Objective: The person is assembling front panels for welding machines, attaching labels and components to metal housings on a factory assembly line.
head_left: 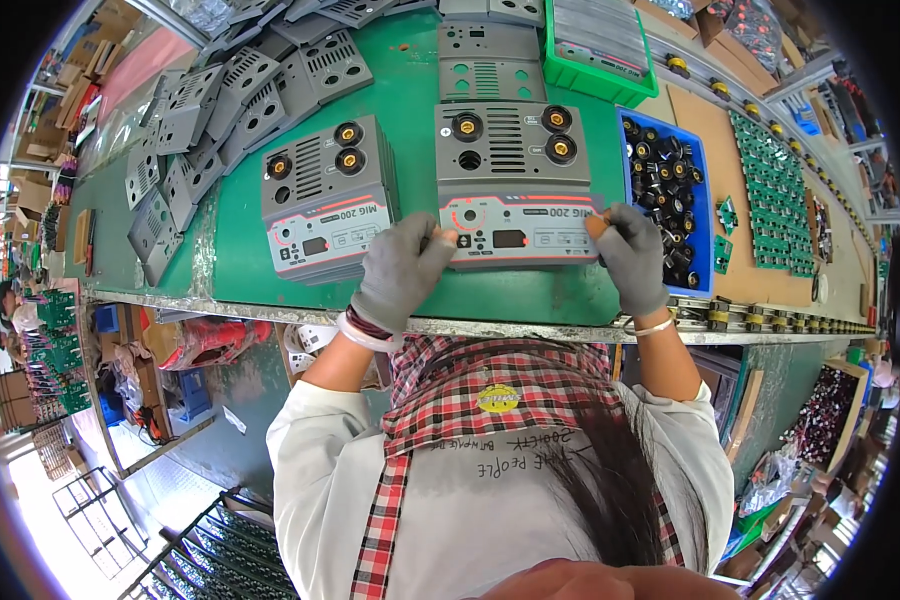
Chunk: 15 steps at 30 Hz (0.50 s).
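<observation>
A grey metal front panel (pixel 513 150) lies before me on top of a stack, with slots and black-and-brass sockets in its upper part. Across its lower face is a white, grey and red printed label (pixel 520 222). My left hand (pixel 405 265), in a grey glove with bare fingertips, is closed at the label's left edge. At the right edge my right hand (pixel 630 255), gloved the same way, pinches the label's corner. Whether the label is stuck down I cannot tell. Left of my left hand stands another stack of labelled panels (pixel 322 165), also with sockets.
Loose slotted grey panels (pixel 255 90) pile up at the far left of the green table (pixel 400 70). A green bin (pixel 595 80) holds a stack of labels. Right of my right hand, a blue bin (pixel 705 200) contains black sockets. Green circuit boards (pixel 775 190) lie farther right.
</observation>
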{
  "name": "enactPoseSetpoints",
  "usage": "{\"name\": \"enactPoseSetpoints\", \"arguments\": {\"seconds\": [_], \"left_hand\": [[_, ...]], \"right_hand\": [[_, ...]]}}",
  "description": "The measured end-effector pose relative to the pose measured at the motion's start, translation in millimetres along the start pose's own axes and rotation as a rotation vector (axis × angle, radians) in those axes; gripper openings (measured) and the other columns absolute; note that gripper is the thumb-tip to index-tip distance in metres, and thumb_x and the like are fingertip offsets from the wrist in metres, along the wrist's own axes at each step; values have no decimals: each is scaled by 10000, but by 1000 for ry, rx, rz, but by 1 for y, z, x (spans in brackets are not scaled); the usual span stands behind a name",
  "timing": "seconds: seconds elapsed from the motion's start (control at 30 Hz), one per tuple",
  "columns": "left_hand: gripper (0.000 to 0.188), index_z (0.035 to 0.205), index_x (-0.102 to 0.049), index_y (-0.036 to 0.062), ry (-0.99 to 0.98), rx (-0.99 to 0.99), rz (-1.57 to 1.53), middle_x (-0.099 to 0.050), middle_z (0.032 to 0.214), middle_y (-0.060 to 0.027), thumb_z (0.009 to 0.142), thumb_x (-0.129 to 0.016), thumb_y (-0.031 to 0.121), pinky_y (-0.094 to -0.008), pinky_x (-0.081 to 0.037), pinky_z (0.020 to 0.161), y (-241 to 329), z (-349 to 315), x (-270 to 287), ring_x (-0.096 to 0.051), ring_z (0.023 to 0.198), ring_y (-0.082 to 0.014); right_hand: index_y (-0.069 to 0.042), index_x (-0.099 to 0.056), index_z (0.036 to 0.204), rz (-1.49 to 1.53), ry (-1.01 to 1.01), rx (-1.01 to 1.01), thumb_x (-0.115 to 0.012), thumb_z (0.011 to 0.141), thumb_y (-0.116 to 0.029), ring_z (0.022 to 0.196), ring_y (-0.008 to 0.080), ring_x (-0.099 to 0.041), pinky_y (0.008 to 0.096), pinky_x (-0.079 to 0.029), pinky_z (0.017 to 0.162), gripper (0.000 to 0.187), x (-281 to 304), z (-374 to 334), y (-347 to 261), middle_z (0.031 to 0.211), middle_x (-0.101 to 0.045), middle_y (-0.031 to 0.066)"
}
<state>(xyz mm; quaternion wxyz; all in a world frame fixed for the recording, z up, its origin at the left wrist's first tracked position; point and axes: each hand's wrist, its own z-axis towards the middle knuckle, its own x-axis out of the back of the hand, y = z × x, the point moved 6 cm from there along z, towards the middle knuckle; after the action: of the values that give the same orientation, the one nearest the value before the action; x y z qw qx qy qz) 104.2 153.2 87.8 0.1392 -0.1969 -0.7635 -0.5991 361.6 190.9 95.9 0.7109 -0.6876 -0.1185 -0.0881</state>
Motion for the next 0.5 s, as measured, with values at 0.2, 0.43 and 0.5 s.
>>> {"name": "enactPoseSetpoints", "arguments": {"seconds": [0.2,0.43,0.5], "left_hand": [[248,787,-532,46,171,-36,231,-553,597,-164,823,-569,288,-411,-431,538,-4,9,0,-571,613,-353],[249,730,-518,36,176,-50,210,-547,513,-51,846,-561,251,-254,-412,398,-7,13,-1,-542,415,-109],[250,730,-518,36,156,-27,187,-551,519,-50,848,-562,252,-250,-410,395,-5,13,-1,-541,416,-104]], "right_hand": [[-4,-483,632,-183,42,28,-636,745,-188,496,108,-332,268,-311,459,265,-5,10,9,523,-399,44],[-1,-485,634,-150,33,4,-643,744,-196,498,115,-344,270,-322,463,274,-5,13,17,527,-404,50],[-1,-487,632,-139,29,-21,-644,744,-197,498,110,-346,270,-323,462,275,-5,13,19,526,-404,50]]}}
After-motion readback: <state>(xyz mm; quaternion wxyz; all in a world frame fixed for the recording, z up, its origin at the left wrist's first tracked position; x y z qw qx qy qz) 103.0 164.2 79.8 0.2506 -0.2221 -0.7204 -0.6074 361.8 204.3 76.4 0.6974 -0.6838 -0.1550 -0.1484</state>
